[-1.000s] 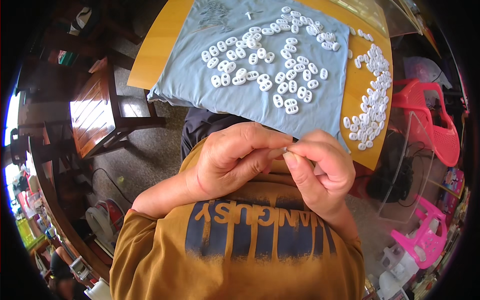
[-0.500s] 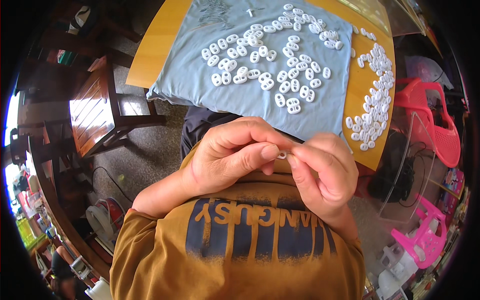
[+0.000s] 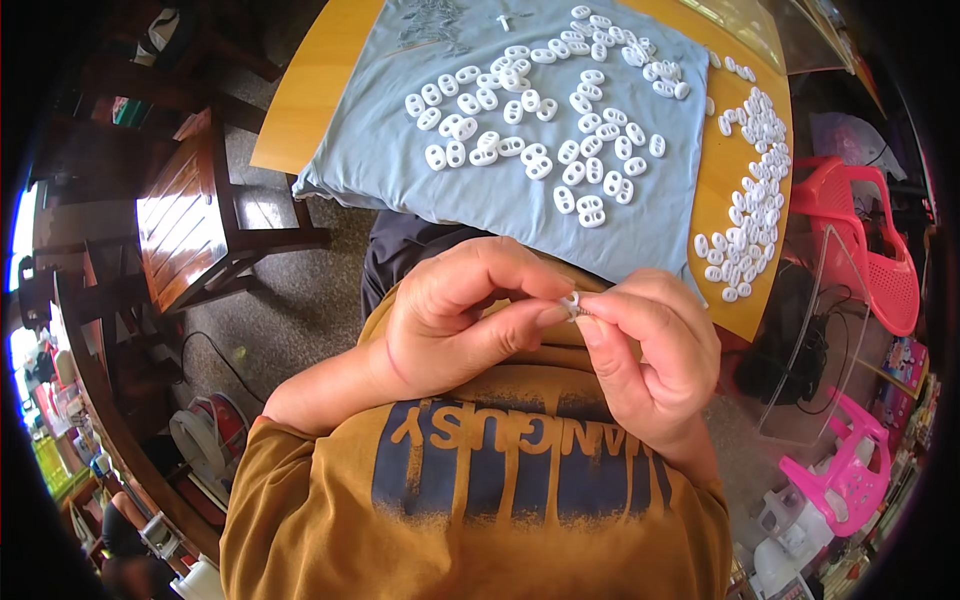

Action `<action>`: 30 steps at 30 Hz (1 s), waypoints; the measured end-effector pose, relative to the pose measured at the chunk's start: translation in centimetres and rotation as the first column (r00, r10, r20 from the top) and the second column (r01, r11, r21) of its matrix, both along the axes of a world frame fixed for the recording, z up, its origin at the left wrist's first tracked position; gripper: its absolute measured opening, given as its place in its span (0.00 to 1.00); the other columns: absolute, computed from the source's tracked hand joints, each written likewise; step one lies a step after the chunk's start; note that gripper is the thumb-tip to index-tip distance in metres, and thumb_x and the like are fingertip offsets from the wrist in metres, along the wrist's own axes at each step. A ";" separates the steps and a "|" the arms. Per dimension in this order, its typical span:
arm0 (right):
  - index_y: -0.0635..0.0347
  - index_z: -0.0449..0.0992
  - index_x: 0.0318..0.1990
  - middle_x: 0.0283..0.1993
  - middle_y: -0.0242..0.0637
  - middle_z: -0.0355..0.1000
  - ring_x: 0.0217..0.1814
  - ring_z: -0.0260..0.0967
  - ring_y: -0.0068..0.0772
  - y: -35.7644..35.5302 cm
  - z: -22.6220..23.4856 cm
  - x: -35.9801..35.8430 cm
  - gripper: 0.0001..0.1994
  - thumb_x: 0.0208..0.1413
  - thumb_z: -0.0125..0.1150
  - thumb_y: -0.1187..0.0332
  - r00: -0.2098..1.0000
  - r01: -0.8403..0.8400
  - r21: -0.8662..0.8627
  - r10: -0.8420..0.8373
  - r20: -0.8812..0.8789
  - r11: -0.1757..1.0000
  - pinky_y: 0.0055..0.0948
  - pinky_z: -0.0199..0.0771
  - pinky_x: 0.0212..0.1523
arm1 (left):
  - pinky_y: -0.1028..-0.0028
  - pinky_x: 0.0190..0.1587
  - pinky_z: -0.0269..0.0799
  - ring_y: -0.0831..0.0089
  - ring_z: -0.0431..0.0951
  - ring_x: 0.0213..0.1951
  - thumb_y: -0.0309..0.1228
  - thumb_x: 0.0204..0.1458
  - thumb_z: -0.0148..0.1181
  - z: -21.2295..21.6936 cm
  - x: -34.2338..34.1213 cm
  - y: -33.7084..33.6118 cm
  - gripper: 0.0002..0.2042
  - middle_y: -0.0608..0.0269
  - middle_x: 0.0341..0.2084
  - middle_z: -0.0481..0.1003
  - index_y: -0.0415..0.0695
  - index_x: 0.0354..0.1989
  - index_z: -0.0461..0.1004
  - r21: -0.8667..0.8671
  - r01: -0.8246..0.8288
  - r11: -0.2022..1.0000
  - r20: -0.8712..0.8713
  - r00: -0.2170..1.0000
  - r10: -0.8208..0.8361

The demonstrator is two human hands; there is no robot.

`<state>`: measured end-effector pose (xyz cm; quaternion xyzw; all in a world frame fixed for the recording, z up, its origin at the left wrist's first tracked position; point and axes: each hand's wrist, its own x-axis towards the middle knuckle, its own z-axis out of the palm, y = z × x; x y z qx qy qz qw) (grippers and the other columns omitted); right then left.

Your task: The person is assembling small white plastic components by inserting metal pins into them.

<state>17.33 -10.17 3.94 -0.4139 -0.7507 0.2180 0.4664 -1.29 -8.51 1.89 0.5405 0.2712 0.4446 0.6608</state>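
Left hand (image 3: 465, 310) pinches white piece (image 3: 571, 300); right hand (image 3: 648, 342) pinches small metal part (image 3: 584, 311) just right of it, axis roughly left-right.

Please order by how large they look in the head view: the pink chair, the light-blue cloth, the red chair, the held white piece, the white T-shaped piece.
1. Light-blue cloth
2. Red chair
3. Pink chair
Last, unranked: held white piece, white T-shaped piece; both tiny, the held one partly covered.

Left hand (image 3: 465, 318) and right hand (image 3: 655, 345) together hold a small white piece (image 3: 571, 303) near a blue cloth (image 3: 400, 180).
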 end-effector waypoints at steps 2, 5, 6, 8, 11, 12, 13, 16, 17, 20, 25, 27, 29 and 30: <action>0.65 0.74 0.32 0.25 0.35 0.71 0.22 0.67 0.32 0.0 0.1 -0.2 0.08 0.42 0.63 0.81 1.000 -0.011 -0.038 0.011 -0.015 0.999 0.27 0.63 0.22 | 0.81 0.30 0.70 0.77 0.75 0.28 0.17 0.49 0.58 -0.1 -0.1 0.4 0.07 0.60 0.31 0.75 0.37 0.37 0.72 0.124 -0.013 0.992 -0.091 0.996 0.024; 0.65 0.73 0.31 0.24 0.36 0.70 0.21 0.65 0.32 0.1 0.1 -0.2 0.06 0.44 0.62 0.81 1.000 -0.023 -0.042 0.022 -0.008 0.999 0.26 0.63 0.22 | 0.76 0.29 0.72 0.68 0.76 0.28 0.13 0.43 0.59 0.0 -0.1 0.9 0.11 0.56 0.30 0.75 0.36 0.36 0.73 0.486 -0.019 0.874 -0.159 0.981 0.110; 0.65 0.73 0.31 0.24 0.36 0.70 0.21 0.65 0.32 0.0 0.1 -0.3 0.06 0.44 0.62 0.81 1.000 -0.023 -0.043 0.023 -0.008 0.999 0.26 0.63 0.22 | 0.74 0.30 0.73 0.65 0.76 0.29 0.13 0.42 0.59 0.1 0.0 0.8 0.12 0.55 0.30 0.75 0.36 0.37 0.73 0.569 -0.024 0.822 -0.189 0.969 0.160; 0.66 0.73 0.31 0.23 0.36 0.69 0.20 0.64 0.31 -0.2 0.0 -0.4 0.05 0.46 0.62 0.80 0.994 -0.029 -0.187 0.009 -0.106 0.982 0.25 0.62 0.22 | 0.71 0.31 0.73 0.63 0.77 0.30 0.12 0.40 0.59 0.2 0.0 0.7 0.14 0.55 0.30 0.75 0.35 0.38 0.73 0.645 -0.024 0.764 -0.215 0.953 0.212; 0.66 0.73 0.31 0.22 0.36 0.68 0.20 0.64 0.30 -0.5 0.0 -0.2 0.03 0.47 0.61 0.79 0.978 -0.055 -0.350 -0.020 -0.208 0.935 0.24 0.61 0.22 | 0.73 0.32 0.72 0.67 0.77 0.30 0.14 0.41 0.62 0.4 0.0 1.0 0.13 0.55 0.29 0.76 0.36 0.37 0.73 0.646 0.017 0.763 -0.276 0.938 0.212; 0.66 0.73 0.31 0.22 0.36 0.68 0.20 0.64 0.30 -0.5 0.0 -0.3 0.03 0.47 0.61 0.79 0.978 -0.055 -0.350 -0.020 -0.208 0.935 0.24 0.61 0.22 | 0.73 0.32 0.72 0.67 0.77 0.30 0.14 0.41 0.61 0.3 0.0 1.1 0.12 0.54 0.29 0.76 0.35 0.36 0.73 0.582 0.006 0.813 -0.248 0.954 0.170; 0.66 0.73 0.30 0.22 0.36 0.69 0.20 0.64 0.29 -0.5 0.0 -0.3 0.03 0.48 0.61 0.79 0.976 -0.062 -0.344 -0.015 -0.216 0.937 0.24 0.61 0.22 | 0.73 0.32 0.72 0.67 0.77 0.31 0.14 0.41 0.61 0.3 0.0 1.1 0.12 0.54 0.30 0.76 0.35 0.36 0.74 0.514 0.000 0.858 -0.216 0.968 0.130; 0.65 0.73 0.30 0.22 0.35 0.69 0.21 0.64 0.28 -0.5 0.0 -0.2 0.03 0.48 0.61 0.79 0.974 -0.068 -0.360 -0.017 -0.227 0.931 0.24 0.61 0.22 | 0.74 0.32 0.72 0.66 0.77 0.31 0.14 0.42 0.60 0.1 0.1 1.1 0.11 0.53 0.31 0.77 0.34 0.36 0.74 0.505 0.009 0.863 -0.230 0.965 0.125; 0.65 0.73 0.29 0.23 0.35 0.69 0.21 0.64 0.28 -0.5 -0.1 -0.2 0.02 0.48 0.61 0.79 0.972 -0.070 -0.383 -0.022 -0.232 0.921 0.24 0.61 0.22 | 0.74 0.32 0.72 0.66 0.77 0.31 0.14 0.42 0.60 0.0 0.1 1.1 0.11 0.53 0.31 0.77 0.34 0.36 0.74 0.508 0.010 0.861 -0.226 0.966 0.122; 0.65 0.73 0.29 0.22 0.34 0.69 0.21 0.64 0.29 -0.7 -0.8 -0.5 0.02 0.49 0.61 0.78 0.967 -0.054 -0.367 -0.042 -0.250 0.929 0.24 0.62 0.23 | 0.74 0.31 0.72 0.68 0.77 0.30 0.14 0.44 0.59 0.0 0.2 0.8 0.10 0.56 0.29 0.76 0.35 0.36 0.74 0.477 0.014 0.879 -0.254 0.959 0.123; 0.65 0.74 0.32 0.24 0.36 0.68 0.23 0.65 0.30 0.2 -1.2 -0.3 0.03 0.49 0.61 0.77 0.969 -0.096 -0.413 -0.009 -0.245 0.906 0.25 0.63 0.24 | 0.83 0.29 0.70 0.81 0.75 0.27 0.17 0.51 0.55 -0.6 0.6 -0.1 0.08 0.64 0.29 0.74 0.37 0.40 0.75 -0.123 -0.114 0.986 -0.161 0.983 0.093; 0.65 0.74 0.33 0.24 0.36 0.68 0.24 0.66 0.30 0.7 -1.1 -0.1 0.04 0.49 0.61 0.76 0.959 -0.117 -0.406 -0.003 -0.283 0.907 0.25 0.64 0.25 | 0.84 0.31 0.70 0.83 0.74 0.29 0.20 0.54 0.55 -1.0 0.3 0.1 0.09 0.65 0.31 0.74 0.37 0.44 0.73 -0.287 -0.095 0.953 -0.059 0.995 0.081; 0.66 0.74 0.34 0.26 0.38 0.68 0.25 0.67 0.31 1.4 -1.3 0.5 0.06 0.49 0.62 0.75 0.993 -0.018 -0.302 -0.019 -0.119 0.953 0.25 0.65 0.26 | 0.83 0.34 0.70 0.81 0.74 0.30 0.21 0.55 0.54 -1.3 0.0 0.4 0.10 0.63 0.32 0.75 0.37 0.46 0.71 -0.319 -0.136 0.938 -0.010 0.990 0.140; 0.64 0.74 0.35 0.27 0.38 0.69 0.27 0.68 0.35 1.9 -2.0 0.7 0.07 0.47 0.63 0.76 0.996 0.069 -0.247 -0.081 -0.039 0.967 0.27 0.66 0.27 | 0.82 0.35 0.70 0.80 0.74 0.29 0.21 0.55 0.54 -1.6 -0.1 0.6 0.10 0.62 0.32 0.75 0.36 0.45 0.71 -0.316 -0.161 0.935 0.030 0.983 0.180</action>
